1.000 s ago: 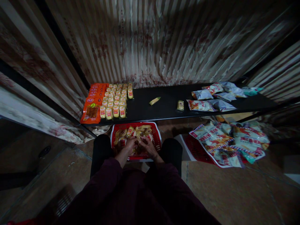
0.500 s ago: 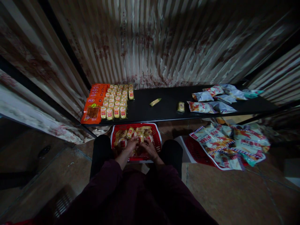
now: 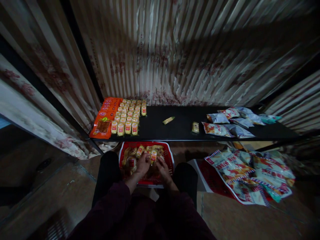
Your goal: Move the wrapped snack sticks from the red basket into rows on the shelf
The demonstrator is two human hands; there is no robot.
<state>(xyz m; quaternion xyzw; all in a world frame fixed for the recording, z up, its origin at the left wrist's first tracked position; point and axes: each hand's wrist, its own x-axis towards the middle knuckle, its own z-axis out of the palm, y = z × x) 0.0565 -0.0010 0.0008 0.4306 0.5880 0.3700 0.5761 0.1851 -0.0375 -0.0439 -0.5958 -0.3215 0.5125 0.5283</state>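
Between my hands is a small yellow wrapped snack cake (image 3: 153, 157) with a red and white label, its label facing up. My left hand (image 3: 143, 165) grips its left side and my right hand (image 3: 163, 167) has its fingers at the right side. Both are over a red basket (image 3: 170, 156) with a white rim, set between my knees. More wrapped cakes (image 3: 140, 150) lie loose in the basket, partly covered by my hands. On the black shelf (image 3: 160, 133) beyond, rows of the same wrapped cakes (image 3: 127, 127) stand at the left.
Orange snack packets (image 3: 102, 126) overlap at the shelf's left end. Two single wrapped pieces lie mid-shelf, one a flat cake (image 3: 195, 127). Several chip bags (image 3: 217, 129) sit at the right. Below them, another red basket (image 3: 215, 176) overflows with larger bags (image 3: 232, 166).
The view has tilted up, so everything sits lower in the picture. The wrapped cake has come up into plain sight between my hands, which have spread slightly apart.
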